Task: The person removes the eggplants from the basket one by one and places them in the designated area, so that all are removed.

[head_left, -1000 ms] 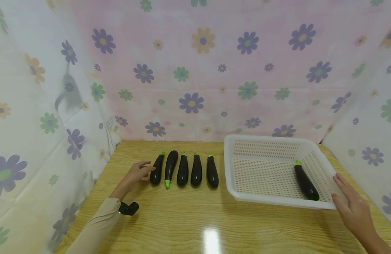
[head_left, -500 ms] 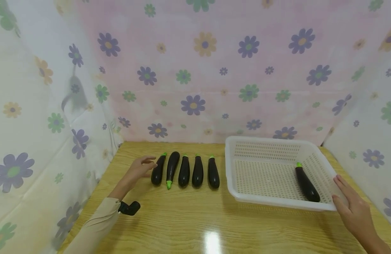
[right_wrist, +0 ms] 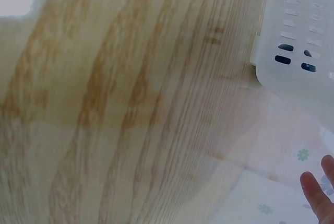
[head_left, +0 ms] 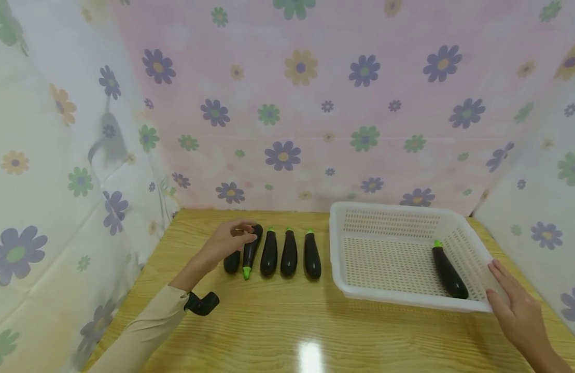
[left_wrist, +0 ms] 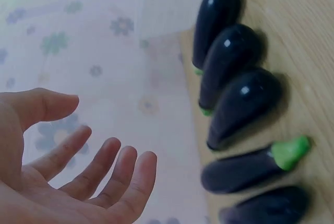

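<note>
My left hand [head_left: 224, 244] is held over the left end of a row of dark eggplants on the table. It partly covers the leftmost eggplant [head_left: 231, 263], and its fingertips overlap the top of the second eggplant [head_left: 248, 259], whose green stem points toward me. In the left wrist view, the fingers [left_wrist: 133, 187] are spread and loosely bent with nothing between them. To the right lie three more eggplants, among them the middle eggplant [head_left: 269, 256]. My right hand [head_left: 522, 313] rests at the right side of a white plastic basket [head_left: 408, 301]. One eggplant [head_left: 449, 274] lies inside it.
The wooden table [head_left: 250, 331] meets a flower-patterned cloth [head_left: 296, 114] at the back and sides. A black device [head_left: 202, 303] is strapped to my left wrist. The basket has slotted walls and takes up the table's right part.
My left hand has moved right and up from beside the leftmost eggplant to over the first two. The right hand and basket hold their place. The head view has shifted slightly.
</note>
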Demonstrator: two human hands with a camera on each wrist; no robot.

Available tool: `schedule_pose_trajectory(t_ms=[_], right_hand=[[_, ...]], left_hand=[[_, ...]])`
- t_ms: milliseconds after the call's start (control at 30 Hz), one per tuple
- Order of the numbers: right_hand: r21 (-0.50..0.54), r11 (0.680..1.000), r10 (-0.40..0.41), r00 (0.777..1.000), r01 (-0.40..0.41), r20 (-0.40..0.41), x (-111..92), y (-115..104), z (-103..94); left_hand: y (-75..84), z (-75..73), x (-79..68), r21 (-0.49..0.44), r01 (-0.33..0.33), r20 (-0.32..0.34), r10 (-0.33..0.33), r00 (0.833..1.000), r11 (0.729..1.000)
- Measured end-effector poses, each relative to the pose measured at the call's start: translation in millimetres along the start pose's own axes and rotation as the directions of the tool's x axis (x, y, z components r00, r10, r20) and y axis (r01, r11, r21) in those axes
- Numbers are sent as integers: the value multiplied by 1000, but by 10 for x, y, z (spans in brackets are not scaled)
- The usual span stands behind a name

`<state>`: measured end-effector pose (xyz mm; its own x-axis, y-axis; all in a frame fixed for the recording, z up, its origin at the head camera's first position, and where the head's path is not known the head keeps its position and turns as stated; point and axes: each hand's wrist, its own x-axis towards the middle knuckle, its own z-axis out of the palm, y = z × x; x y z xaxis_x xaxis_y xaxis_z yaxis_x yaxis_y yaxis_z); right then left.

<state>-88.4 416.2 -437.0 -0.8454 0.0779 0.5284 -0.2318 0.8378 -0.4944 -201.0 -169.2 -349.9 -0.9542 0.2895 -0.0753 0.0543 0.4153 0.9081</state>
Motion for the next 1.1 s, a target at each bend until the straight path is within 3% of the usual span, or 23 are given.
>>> schedule_pose_trajectory(t_ms=[233,467,700,967,1100], right_hand=[[-7,1000,-2,1000,1,-12,9,-5,2],[-2,1000,-5,1000,5,-5,9,5,13],[-19,1000,-2,1000,2,5,-3,21,17],[3,1000,-5,1000,5,-7,-14,33,20],[3,1000,1,1000,-1,-4,-4,39,22]], left_hand=[[269,221,81,105,-160,83,152,985,982],[485,393,157,128,-246,160,225,961,961],[656,544,269,135,-359,238,321,917,924],[825,733,402,162,-428,302,368,879,889],[887,825,480,133,-467,341,402,850,874]])
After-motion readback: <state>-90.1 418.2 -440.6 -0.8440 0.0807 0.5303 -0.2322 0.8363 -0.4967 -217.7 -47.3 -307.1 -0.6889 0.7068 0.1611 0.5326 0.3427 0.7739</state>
